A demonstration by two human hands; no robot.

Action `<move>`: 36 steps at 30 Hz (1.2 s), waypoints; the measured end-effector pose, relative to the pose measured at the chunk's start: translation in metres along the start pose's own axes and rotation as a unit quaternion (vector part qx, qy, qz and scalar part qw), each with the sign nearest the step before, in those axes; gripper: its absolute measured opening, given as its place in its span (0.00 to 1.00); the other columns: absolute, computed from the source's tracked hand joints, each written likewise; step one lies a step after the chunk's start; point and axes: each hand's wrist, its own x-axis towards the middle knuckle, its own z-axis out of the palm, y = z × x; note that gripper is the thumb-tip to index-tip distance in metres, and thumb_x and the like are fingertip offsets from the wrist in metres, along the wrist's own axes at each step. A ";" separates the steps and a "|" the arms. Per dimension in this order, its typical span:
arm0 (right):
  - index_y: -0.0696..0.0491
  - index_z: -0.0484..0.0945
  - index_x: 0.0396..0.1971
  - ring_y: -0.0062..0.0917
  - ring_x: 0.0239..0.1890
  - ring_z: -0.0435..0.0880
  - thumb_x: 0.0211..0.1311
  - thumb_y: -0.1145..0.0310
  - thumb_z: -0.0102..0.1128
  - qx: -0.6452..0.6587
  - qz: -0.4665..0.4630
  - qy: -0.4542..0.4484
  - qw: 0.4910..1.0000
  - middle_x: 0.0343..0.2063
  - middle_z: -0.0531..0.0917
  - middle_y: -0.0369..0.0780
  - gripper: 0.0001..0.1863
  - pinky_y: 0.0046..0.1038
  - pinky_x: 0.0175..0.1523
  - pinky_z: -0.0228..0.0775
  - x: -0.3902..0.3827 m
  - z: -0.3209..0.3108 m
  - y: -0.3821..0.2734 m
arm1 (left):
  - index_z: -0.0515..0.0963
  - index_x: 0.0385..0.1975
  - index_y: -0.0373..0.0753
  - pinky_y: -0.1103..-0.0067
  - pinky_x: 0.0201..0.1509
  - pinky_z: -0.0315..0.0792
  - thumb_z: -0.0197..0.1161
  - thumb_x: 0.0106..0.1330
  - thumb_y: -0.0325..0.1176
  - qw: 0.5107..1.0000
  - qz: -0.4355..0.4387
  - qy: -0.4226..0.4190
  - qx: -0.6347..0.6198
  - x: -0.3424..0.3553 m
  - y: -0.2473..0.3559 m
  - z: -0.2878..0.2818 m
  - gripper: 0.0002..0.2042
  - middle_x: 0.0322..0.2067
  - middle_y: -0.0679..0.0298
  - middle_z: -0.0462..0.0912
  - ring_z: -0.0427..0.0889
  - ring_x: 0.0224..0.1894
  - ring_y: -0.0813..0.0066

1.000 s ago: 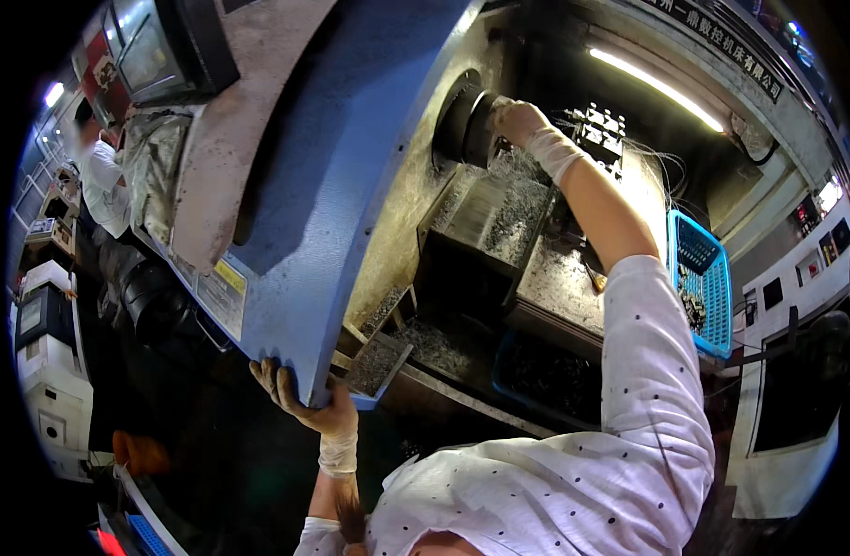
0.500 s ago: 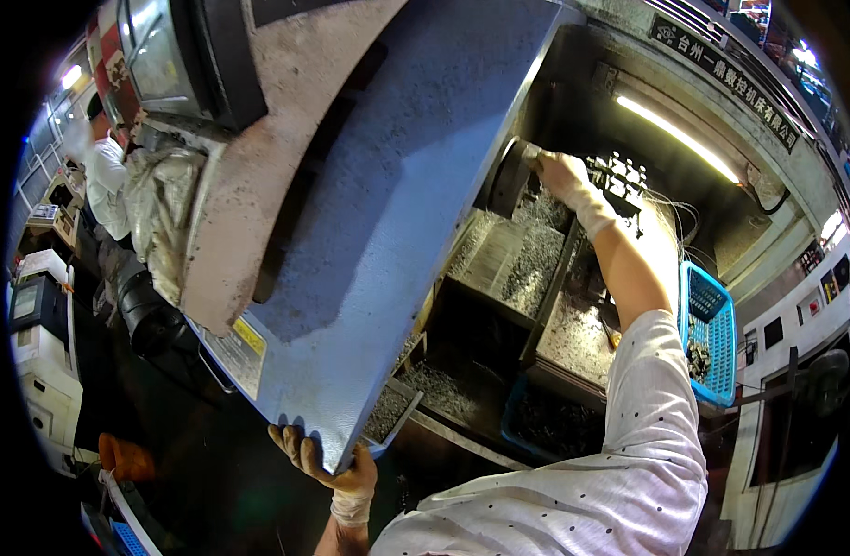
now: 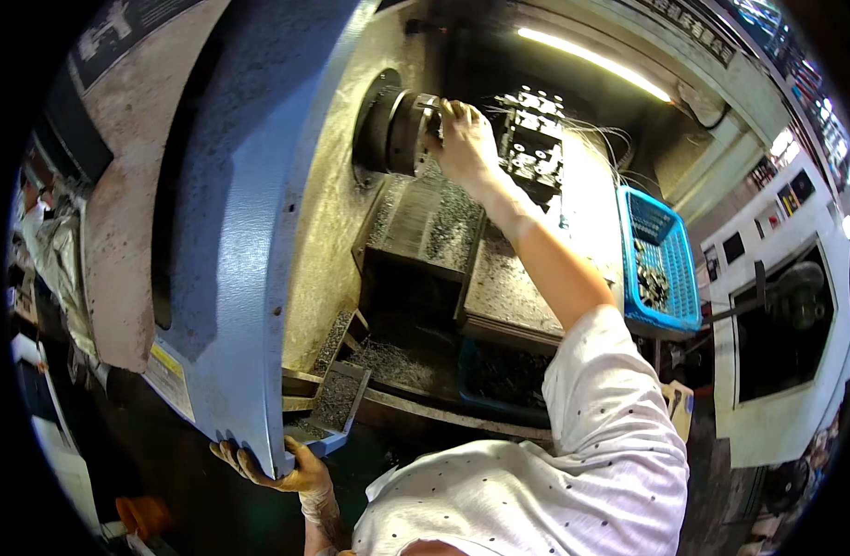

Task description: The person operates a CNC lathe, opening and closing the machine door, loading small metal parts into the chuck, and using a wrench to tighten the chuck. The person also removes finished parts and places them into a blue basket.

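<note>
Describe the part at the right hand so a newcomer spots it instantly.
From the big blue panel, look right to the pale, stained inner wall. A dark, stepped cylinder juts from its upper part, the right hand at its front face. It is round, unlike the boxy, bolt-dotted block beyond the hand.

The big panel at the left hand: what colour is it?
The panel is mostly blue; it shows best in the head view.
</note>
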 end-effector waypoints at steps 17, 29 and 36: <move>0.52 0.69 0.28 0.30 0.29 0.73 0.42 0.66 0.49 0.172 0.241 -0.060 0.953 0.22 0.74 0.43 0.11 0.23 0.33 0.62 -0.082 -0.122 0.141 | 0.52 0.45 0.32 0.63 0.52 0.45 0.48 0.46 0.23 0.998 -0.056 -0.001 0.033 0.001 0.011 0.001 0.23 0.47 0.50 0.54 0.52 0.50 0.53; 0.54 0.74 0.23 0.35 0.31 0.73 0.38 0.71 0.49 -0.082 0.242 -0.355 0.900 0.25 0.74 0.45 0.08 0.26 0.36 0.65 0.058 0.044 0.152 | 0.50 0.45 0.30 0.71 0.51 0.49 0.48 0.45 0.20 0.985 -0.167 0.027 0.047 -0.044 -0.018 -0.009 0.24 0.47 0.49 0.52 0.54 0.49 0.58; 0.52 0.74 0.24 0.33 0.29 0.74 0.38 0.64 0.52 -0.055 0.250 -0.364 0.895 0.24 0.75 0.42 0.10 0.25 0.35 0.65 0.062 0.042 0.160 | 0.50 0.45 0.30 0.71 0.52 0.47 0.47 0.46 0.21 0.981 -0.191 0.002 0.023 -0.048 -0.017 -0.013 0.24 0.47 0.49 0.52 0.53 0.50 0.58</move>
